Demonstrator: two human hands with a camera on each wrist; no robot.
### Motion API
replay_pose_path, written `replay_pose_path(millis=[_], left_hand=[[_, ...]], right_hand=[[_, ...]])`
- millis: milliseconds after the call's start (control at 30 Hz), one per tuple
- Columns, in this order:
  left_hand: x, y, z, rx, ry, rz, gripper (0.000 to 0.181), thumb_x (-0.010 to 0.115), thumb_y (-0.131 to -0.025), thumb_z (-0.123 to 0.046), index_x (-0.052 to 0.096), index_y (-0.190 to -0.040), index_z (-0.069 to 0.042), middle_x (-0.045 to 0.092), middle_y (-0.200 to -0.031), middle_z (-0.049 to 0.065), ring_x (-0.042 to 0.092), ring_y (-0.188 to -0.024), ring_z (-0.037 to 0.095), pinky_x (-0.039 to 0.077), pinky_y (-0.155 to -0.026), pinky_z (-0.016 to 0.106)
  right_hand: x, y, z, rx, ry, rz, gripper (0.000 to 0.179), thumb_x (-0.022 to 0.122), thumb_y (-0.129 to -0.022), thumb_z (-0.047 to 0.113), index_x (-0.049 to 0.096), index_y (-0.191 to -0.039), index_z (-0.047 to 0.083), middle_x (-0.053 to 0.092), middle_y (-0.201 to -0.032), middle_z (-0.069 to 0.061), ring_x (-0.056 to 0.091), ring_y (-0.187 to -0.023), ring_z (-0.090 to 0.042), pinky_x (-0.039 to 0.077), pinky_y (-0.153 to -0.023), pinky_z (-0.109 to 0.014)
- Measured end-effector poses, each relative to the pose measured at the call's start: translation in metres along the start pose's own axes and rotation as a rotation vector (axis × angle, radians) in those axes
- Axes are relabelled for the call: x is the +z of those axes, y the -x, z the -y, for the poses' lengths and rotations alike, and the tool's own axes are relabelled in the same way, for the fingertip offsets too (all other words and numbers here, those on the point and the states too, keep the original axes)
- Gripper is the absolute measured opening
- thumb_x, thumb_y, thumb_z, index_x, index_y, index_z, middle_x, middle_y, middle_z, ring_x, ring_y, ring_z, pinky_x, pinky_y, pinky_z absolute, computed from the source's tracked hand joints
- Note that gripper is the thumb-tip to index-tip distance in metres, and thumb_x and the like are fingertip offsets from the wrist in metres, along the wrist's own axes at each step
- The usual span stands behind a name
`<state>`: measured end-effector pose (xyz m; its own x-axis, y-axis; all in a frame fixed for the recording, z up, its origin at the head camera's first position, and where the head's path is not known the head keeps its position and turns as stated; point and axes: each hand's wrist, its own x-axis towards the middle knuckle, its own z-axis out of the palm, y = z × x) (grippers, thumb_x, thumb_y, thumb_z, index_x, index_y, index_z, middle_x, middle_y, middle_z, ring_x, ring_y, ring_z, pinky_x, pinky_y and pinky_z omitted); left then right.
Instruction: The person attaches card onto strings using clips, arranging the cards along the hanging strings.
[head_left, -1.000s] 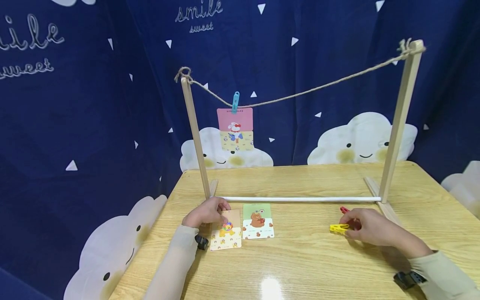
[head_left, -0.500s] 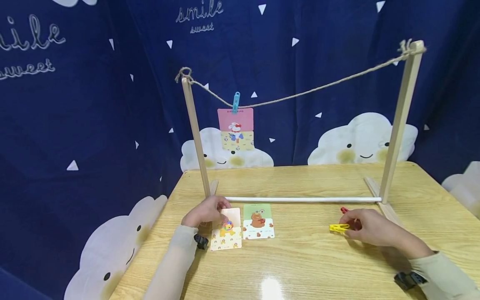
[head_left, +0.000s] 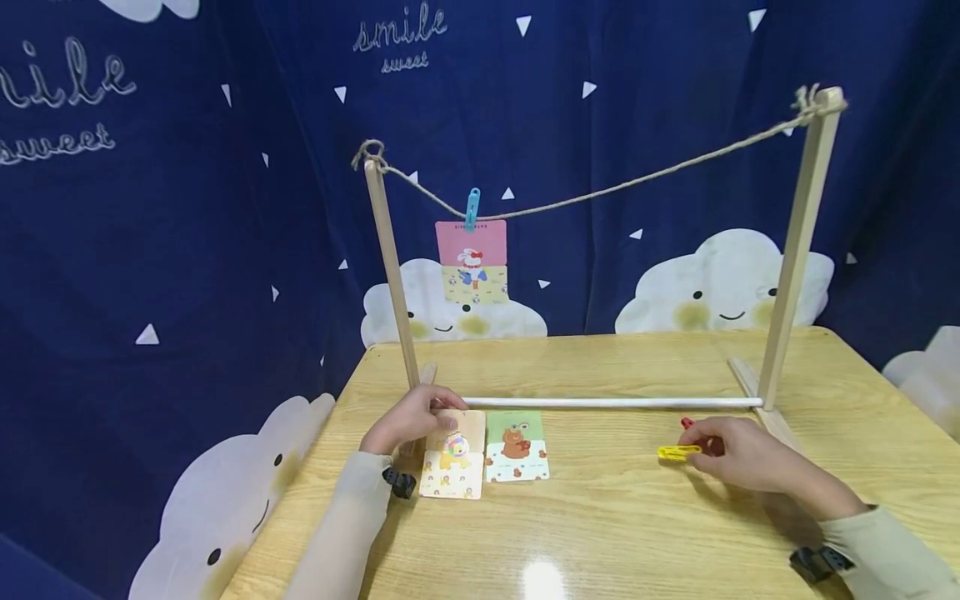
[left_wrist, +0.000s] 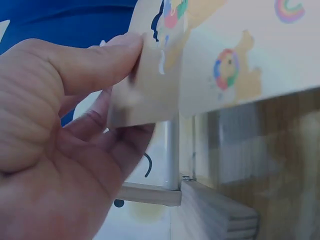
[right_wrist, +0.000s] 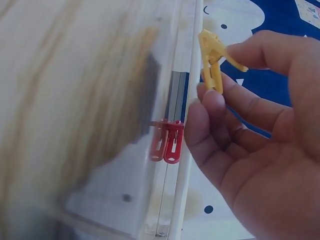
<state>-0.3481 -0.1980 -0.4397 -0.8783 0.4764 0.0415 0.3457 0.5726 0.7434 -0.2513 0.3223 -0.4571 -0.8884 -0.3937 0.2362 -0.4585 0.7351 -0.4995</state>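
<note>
My left hand (head_left: 411, 423) pinches the upper left part of a lion card (head_left: 454, 467), thumb on its printed face and fingers behind, as the left wrist view shows. The card tilts up from the table. Right beside it a green and white bear card (head_left: 517, 458) lies flat. Over at the right, my right hand (head_left: 738, 454) holds a yellow clothespin (right_wrist: 214, 62) by its handles between thumb and fingers. A red clothespin (right_wrist: 173, 142) lies on the table just behind that hand, partly hidden by it in the head view.
A wooden frame with a left post (head_left: 392, 271) and right post (head_left: 798, 250) carries a sagging twine (head_left: 645, 177). From it hangs a pink rabbit card (head_left: 472, 262) under a blue clothespin (head_left: 472, 208). A white rod (head_left: 600, 402) joins the posts low down, across the wooden table (head_left: 615, 525).
The left hand has raised the lion card's top edge slightly and moved a little up. The right hand with the yellow clothespin has hardly moved.
</note>
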Motion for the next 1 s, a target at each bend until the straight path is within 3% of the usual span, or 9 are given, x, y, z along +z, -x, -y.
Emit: replay_pose_path(millis=[233,333,467,733,1000], left_hand=[[-0.005,-0.001,-0.002,0.055,0.061,0.012,0.027,0.065,-0.098,0.004,0.077,-0.120,-0.007,0.074,-0.113,0.007,0.059,-0.080,0.018,0.050,-0.071,0.030],[-0.006,-0.002,-0.004,0.060,0.072,-0.002,0.026,0.068,-0.097,0.001,0.078,-0.119,-0.009,0.075,-0.114,0.006,0.066,-0.087,0.018,0.054,-0.075,0.030],[-0.007,-0.001,-0.007,0.063,0.098,-0.016,0.024,0.070,-0.097,-0.002,0.077,-0.119,-0.008,0.075,-0.115,0.007,0.071,-0.098,0.020,0.057,-0.082,0.031],[-0.009,0.001,-0.016,0.085,0.110,-0.040,0.023,0.071,-0.096,-0.002,0.076,-0.119,-0.006,0.070,-0.123,0.012,0.067,-0.107,0.022,0.056,-0.086,0.031],[-0.013,-0.001,-0.026,0.102,0.133,-0.037,0.025,0.073,-0.095,-0.004,0.074,-0.120,-0.004,0.072,-0.119,0.011,0.070,-0.104,0.021,0.058,-0.089,0.033]], right_hand=[[-0.003,-0.001,0.003,0.034,-0.028,-0.091,0.008,0.079,-0.091,0.018,0.079,-0.099,0.018,0.060,-0.076,0.011,0.047,-0.066,-0.001,0.040,-0.058,-0.023],[-0.005,-0.002,0.005,0.063,-0.074,-0.095,0.008,0.079,-0.091,0.019,0.079,-0.099,0.017,0.073,-0.092,0.000,0.049,-0.069,-0.001,0.040,-0.060,-0.023],[-0.006,-0.003,0.005,0.106,-0.101,-0.090,0.012,0.080,-0.091,0.023,0.080,-0.102,0.016,0.076,-0.115,-0.009,0.051,-0.072,-0.001,0.042,-0.060,-0.023],[-0.007,-0.004,0.006,0.111,-0.167,-0.089,0.027,0.085,-0.086,0.021,0.078,-0.108,0.007,0.070,-0.085,0.004,0.061,-0.073,-0.002,0.051,-0.063,-0.023],[-0.008,-0.004,0.007,0.103,-0.196,-0.127,0.026,0.086,-0.085,0.016,0.077,-0.107,0.005,0.072,-0.083,0.004,0.065,-0.074,-0.004,0.055,-0.064,-0.023]])
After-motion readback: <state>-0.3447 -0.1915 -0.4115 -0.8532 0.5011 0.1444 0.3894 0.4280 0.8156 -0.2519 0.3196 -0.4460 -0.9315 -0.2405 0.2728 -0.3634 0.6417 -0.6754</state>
